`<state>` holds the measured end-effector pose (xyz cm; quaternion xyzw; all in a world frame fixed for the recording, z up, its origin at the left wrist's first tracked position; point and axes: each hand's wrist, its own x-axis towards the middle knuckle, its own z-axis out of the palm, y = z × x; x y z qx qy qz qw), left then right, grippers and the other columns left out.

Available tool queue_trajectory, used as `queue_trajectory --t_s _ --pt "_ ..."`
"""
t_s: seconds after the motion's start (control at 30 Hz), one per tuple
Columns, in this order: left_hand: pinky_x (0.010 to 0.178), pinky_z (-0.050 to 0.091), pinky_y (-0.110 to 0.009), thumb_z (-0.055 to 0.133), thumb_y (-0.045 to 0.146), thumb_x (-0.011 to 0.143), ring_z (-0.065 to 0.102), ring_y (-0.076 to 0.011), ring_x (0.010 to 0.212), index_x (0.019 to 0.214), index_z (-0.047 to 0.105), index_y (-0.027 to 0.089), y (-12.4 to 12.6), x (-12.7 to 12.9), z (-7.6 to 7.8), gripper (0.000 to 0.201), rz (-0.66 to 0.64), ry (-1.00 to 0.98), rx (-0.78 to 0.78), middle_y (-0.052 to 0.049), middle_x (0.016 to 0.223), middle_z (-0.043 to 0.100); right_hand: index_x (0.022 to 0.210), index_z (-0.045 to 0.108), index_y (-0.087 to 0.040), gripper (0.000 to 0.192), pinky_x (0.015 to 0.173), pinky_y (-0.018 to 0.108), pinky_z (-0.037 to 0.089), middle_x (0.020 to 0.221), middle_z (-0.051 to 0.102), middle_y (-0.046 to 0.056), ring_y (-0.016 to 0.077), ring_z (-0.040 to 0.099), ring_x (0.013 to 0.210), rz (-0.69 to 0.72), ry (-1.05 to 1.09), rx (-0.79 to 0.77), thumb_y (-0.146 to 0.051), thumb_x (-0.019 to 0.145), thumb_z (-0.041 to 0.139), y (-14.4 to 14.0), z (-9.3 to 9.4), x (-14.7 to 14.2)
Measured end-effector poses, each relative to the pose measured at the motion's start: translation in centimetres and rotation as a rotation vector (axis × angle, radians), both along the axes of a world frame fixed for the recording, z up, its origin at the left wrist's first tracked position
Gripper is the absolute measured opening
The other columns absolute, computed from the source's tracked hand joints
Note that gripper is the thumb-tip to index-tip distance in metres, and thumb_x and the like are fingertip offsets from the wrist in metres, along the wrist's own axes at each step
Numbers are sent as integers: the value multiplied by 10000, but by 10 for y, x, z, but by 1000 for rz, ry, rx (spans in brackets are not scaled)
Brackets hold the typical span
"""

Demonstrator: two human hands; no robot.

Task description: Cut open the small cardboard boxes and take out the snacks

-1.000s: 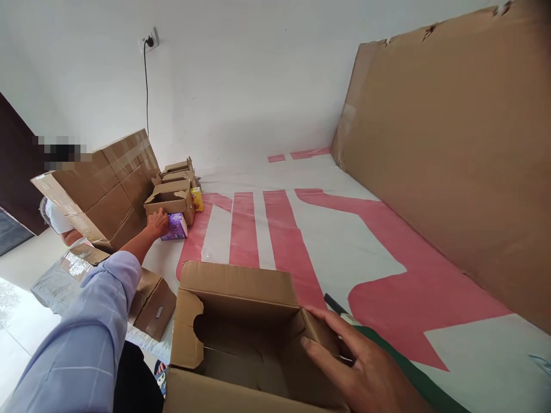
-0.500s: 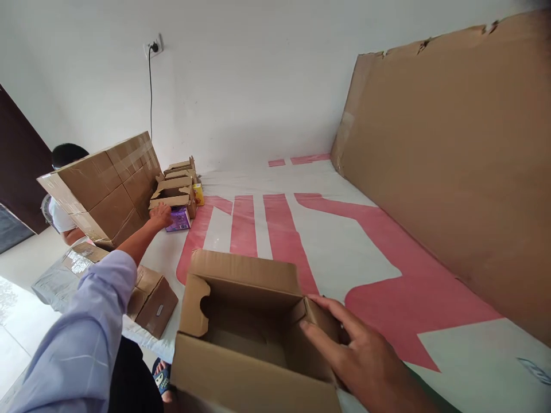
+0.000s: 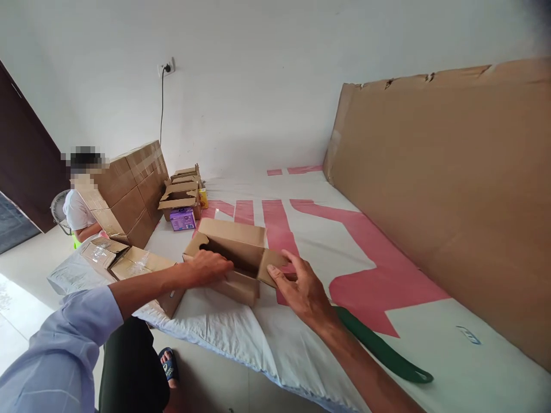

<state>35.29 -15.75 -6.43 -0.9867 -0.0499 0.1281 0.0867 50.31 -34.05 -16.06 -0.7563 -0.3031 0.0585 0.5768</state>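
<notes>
An open cardboard box (image 3: 235, 287) stands on the cloth in front of me, its flaps up and its inside in shadow. My left hand (image 3: 210, 268) lies over the box's near left edge with curled fingers, gripping that side; some fingertips are hidden. At the opposite end, my right hand (image 3: 301, 287) pinches the short end flap between thumb and fingers. A dark green curved handle (image 3: 383, 351) with a hole at its tip lies beside my right forearm; its other end is hidden.
Several open cartons (image 3: 183, 195), a purple box (image 3: 182, 219) and a yellow box (image 3: 203, 198) stand at the back left. Stacked taped cartons (image 3: 129, 189) partly hide a person (image 3: 80, 209). A taped carton (image 3: 140, 261) lies nearer. A large cardboard sheet (image 3: 439, 189) leans at right.
My left hand has come back from the cartons by the purple box to the open box. The open box now sits farther from me, with my right hand still at its end flap.
</notes>
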Motion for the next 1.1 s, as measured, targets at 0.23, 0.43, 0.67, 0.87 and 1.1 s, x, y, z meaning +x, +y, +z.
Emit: queue_trajectory --t_s 0.23,0.43,0.67,0.87,1.1 --pt "937 580 -442 672 296 942 740 -374 1193 1145 795 253 111 -17 34 241 457 19 189 -167 1208 793 1193 702 -206 467 738 407 596 1111 747 122 255 715 845 175 -130 -59 -577 960 540 -37 -55 -21" --pt "973 576 -457 769 486 885 721 -394 1232 1276 756 247 155 -22 33 459 595 17 246 -185 1280 769 1142 741 -222 339 744 395 609 1091 773 114 263 745 880 218 -304 -146 -424 991 515 -36 -89 -29" --pt "961 569 -450 701 430 935 717 -393 1228 1265 769 237 188 9 20 388 653 -54 270 -201 1268 772 1114 718 -236 271 792 397 606 1035 763 100 277 747 947 130 -542 -140 -318 1034 472 -26 -102 -30" --pt "1037 520 -490 708 430 936 676 -406 1285 1280 759 255 222 28 19 389 666 -108 282 -189 1342 738 1138 713 -249 266 811 411 600 1064 759 113 286 736 969 92 -590 -138 -313 1046 471 -25 -111 -32" --pt "1102 440 -511 709 380 948 636 -391 1324 1313 722 242 248 64 8 391 768 -183 297 -194 1379 700 1192 702 -243 299 867 429 612 1105 773 121 294 746 1018 38 -605 -139 -351 1079 447 -24 -121 -32"
